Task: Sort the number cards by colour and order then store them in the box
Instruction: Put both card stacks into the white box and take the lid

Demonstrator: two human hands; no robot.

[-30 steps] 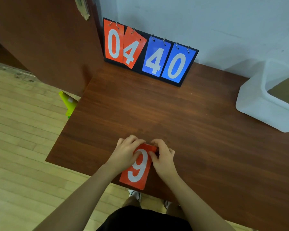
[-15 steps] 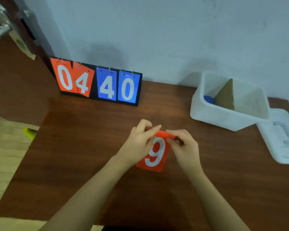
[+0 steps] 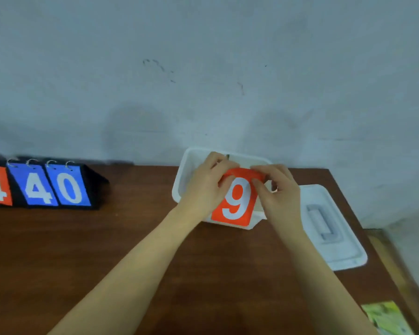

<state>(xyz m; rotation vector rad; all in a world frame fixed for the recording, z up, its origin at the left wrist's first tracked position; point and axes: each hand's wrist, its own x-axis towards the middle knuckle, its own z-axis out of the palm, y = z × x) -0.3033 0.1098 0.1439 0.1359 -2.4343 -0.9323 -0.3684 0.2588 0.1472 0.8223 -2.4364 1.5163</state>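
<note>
Right, your left hand (image 3: 205, 187) and right hand (image 3: 277, 192) both pinch the red 9 card (image 3: 235, 201) by its top edge, long axis upright, directly over the white box (image 3: 183, 180) at frame centre.

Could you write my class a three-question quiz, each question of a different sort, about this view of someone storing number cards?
1. True or false: both hands hold the red card printed 9.
2. Multiple choice: the lid lies A) on the white box, B) on the table right of the box, C) on the scoreboard.
3. Fill in: the two blue cards on the scoreboard read 4 and ___.

Key
1. True: the left hand and right hand pinch its top corners, in front of the white box.
2. B.
3. 0.
</note>
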